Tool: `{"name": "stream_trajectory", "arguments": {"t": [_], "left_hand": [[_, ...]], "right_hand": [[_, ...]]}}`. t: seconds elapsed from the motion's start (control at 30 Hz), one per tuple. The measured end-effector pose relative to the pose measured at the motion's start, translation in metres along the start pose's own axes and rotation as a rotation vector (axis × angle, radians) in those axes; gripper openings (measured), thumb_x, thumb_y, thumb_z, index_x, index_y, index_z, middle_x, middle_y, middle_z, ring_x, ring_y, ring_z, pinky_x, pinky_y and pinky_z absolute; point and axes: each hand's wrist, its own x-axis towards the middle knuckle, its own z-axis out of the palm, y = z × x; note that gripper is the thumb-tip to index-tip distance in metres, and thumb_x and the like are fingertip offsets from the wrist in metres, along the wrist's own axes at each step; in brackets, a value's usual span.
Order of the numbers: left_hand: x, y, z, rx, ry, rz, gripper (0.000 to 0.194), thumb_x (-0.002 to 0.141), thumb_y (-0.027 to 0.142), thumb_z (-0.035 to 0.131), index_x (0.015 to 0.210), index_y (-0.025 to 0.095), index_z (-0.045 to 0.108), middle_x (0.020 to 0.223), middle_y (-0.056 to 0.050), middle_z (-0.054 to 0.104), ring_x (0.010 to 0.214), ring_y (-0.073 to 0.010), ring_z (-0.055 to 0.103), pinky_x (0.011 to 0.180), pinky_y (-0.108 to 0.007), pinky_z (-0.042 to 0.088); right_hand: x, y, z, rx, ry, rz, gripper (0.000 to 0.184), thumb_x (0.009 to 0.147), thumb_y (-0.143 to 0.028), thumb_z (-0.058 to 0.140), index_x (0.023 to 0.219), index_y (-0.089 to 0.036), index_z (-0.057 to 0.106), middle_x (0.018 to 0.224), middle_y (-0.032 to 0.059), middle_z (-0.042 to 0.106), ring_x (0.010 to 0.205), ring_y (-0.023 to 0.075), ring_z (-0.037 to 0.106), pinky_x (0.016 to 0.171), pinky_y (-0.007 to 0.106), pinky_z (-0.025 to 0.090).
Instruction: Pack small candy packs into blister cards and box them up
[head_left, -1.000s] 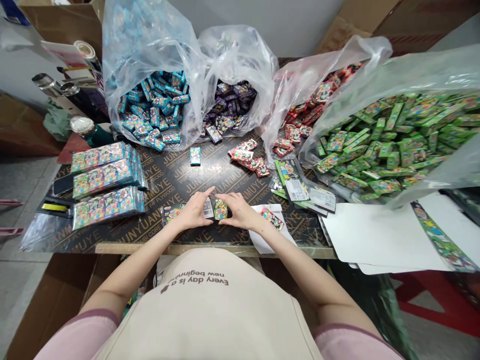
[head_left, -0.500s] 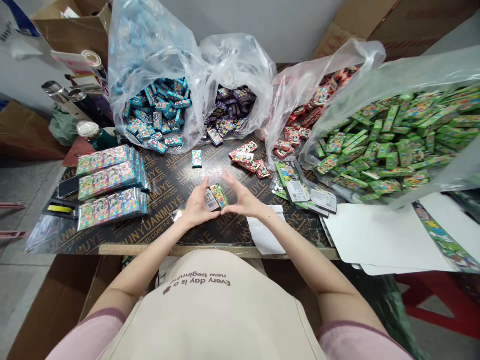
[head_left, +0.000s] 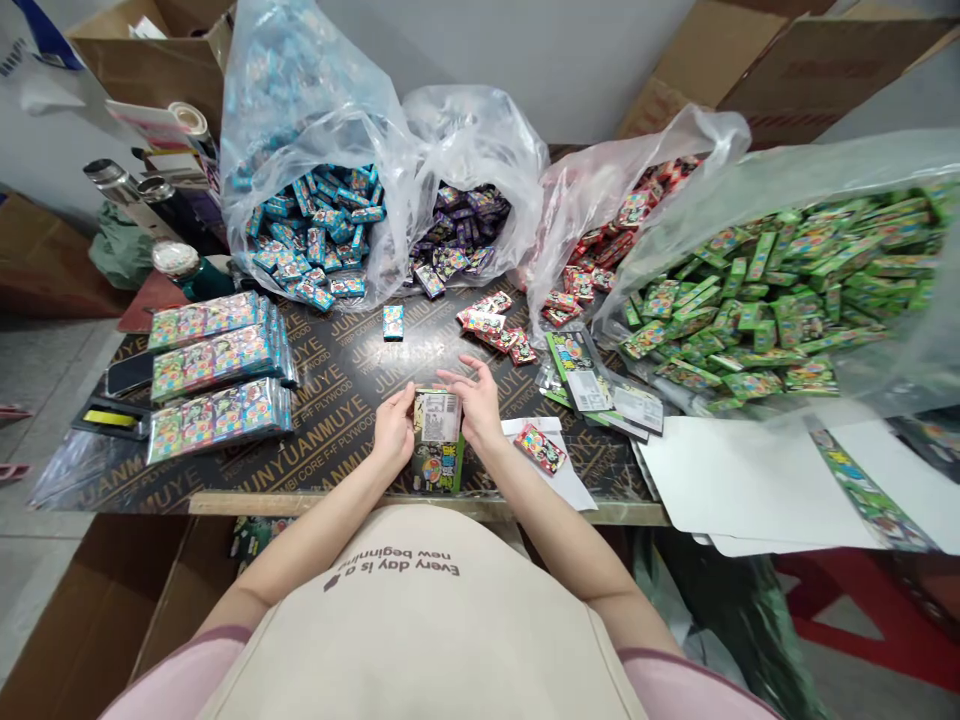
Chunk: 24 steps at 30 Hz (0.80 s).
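Note:
A flat dark-green printed packet (head_left: 437, 455) with a white barcode label is upright in front of my apron at the table's near edge. My left hand (head_left: 394, 428) is closed on its left edge, thumb and fingers pinching it. At its upper right corner is my right hand (head_left: 480, 405), fingers spread and the thumb close to the packet's right edge. A small red box (head_left: 540, 449) lies on white paper (head_left: 574, 485) beside my right wrist. Farther back, a single blue box (head_left: 393, 323) stands alone on the table.
Clear bags of blue (head_left: 315, 235), purple (head_left: 469, 215), red (head_left: 622, 225) and green boxes (head_left: 780, 290) line the back. Loose red boxes (head_left: 495, 325) and printed packets (head_left: 581, 375) lie right of centre. Wrapped multicoloured packs (head_left: 217, 415) are stacked left, near bottles (head_left: 191, 270).
The hands have come nearer my body, and the packet now shows upright between them. A red box now lies on the white paper. The view has shifted slightly.

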Motion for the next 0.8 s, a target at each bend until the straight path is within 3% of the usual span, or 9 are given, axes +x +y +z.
{"name": "stream_trajectory", "arguments": {"t": [0.07,0.23,0.4,0.47,0.53,0.63,0.7,0.8], "left_hand": [[-0.001,0.004,0.0,-0.01,-0.005,-0.043,0.039,0.058,0.046,0.079,0.076,0.013,0.068,0.07,-0.003,0.069,0.066,-0.0138,0.063,0.069,-0.026,0.048],[0.011,0.011,-0.002,0.027,0.053,-0.148,0.026,0.054,0.03,0.078,0.069,0.013,0.065,0.065,0.0,0.066,0.057,-0.0093,0.058,0.061,-0.022,0.045],[0.015,0.016,0.008,0.055,0.016,-0.188,0.015,0.053,0.013,0.066,0.068,0.015,0.065,0.06,0.003,0.062,0.053,-0.008,0.054,0.055,-0.02,0.04],[0.012,0.02,0.011,0.117,-0.002,-0.101,0.014,0.054,0.011,0.063,0.066,0.015,0.065,0.06,0.003,0.062,0.054,-0.0081,0.053,0.057,-0.02,0.04],[0.008,0.026,0.011,0.264,-0.032,0.093,0.008,0.056,0.012,0.062,0.062,0.015,0.066,0.061,0.002,0.063,0.059,-0.0092,0.055,0.061,-0.022,0.042],[0.007,0.037,0.005,0.533,-0.154,0.339,0.005,0.062,0.018,0.067,0.057,0.015,0.068,0.065,-0.002,0.066,0.067,-0.0132,0.06,0.069,-0.025,0.045],[0.011,0.043,0.001,0.642,-0.256,0.341,0.01,0.061,0.023,0.073,0.058,0.015,0.069,0.066,-0.004,0.067,0.065,-0.0145,0.06,0.067,-0.026,0.046],[0.021,0.051,0.0,0.689,-0.337,0.217,0.02,0.053,0.026,0.081,0.066,0.014,0.071,0.065,-0.004,0.069,0.06,-0.0147,0.06,0.063,-0.027,0.048]], "right_hand": [[-0.002,-0.001,-0.004,0.011,-0.046,0.0,0.058,0.059,-0.026,0.073,0.108,-0.026,0.04,0.087,0.0006,0.071,0.072,0.0226,0.071,0.07,0.039,0.057],[-0.006,0.004,-0.022,0.14,-0.073,-0.008,0.044,0.072,-0.039,0.06,0.11,-0.027,0.039,0.097,0.0022,0.072,0.084,0.0242,0.071,0.076,0.045,0.056],[-0.001,0.012,-0.03,0.064,-0.104,0.017,0.034,0.066,-0.024,0.06,0.098,-0.025,0.048,0.09,0.0021,0.074,0.082,0.0247,0.07,0.078,0.048,0.054],[-0.002,0.013,-0.027,0.047,-0.084,-0.018,0.023,0.067,-0.024,0.061,0.088,-0.023,0.053,0.088,0.0031,0.074,0.081,0.0243,0.07,0.082,0.048,0.053],[-0.006,0.015,-0.024,0.015,-0.034,-0.109,0.014,0.07,-0.029,0.064,0.08,-0.022,0.057,0.088,0.0039,0.074,0.084,0.0232,0.069,0.087,0.046,0.052],[-0.016,0.017,-0.025,-0.11,0.007,-0.313,0.015,0.076,-0.036,0.064,0.079,-0.022,0.065,0.093,0.0043,0.073,0.093,0.0223,0.067,0.093,0.042,0.049],[-0.02,0.016,-0.03,-0.217,0.006,-0.405,0.017,0.078,-0.038,0.064,0.078,-0.022,0.07,0.091,0.0039,0.073,0.094,0.0222,0.066,0.093,0.041,0.048],[-0.018,0.01,-0.037,-0.308,0.014,-0.386,0.017,0.075,-0.038,0.068,0.077,-0.022,0.073,0.082,0.0024,0.073,0.081,0.0211,0.067,0.084,0.038,0.051]]}}
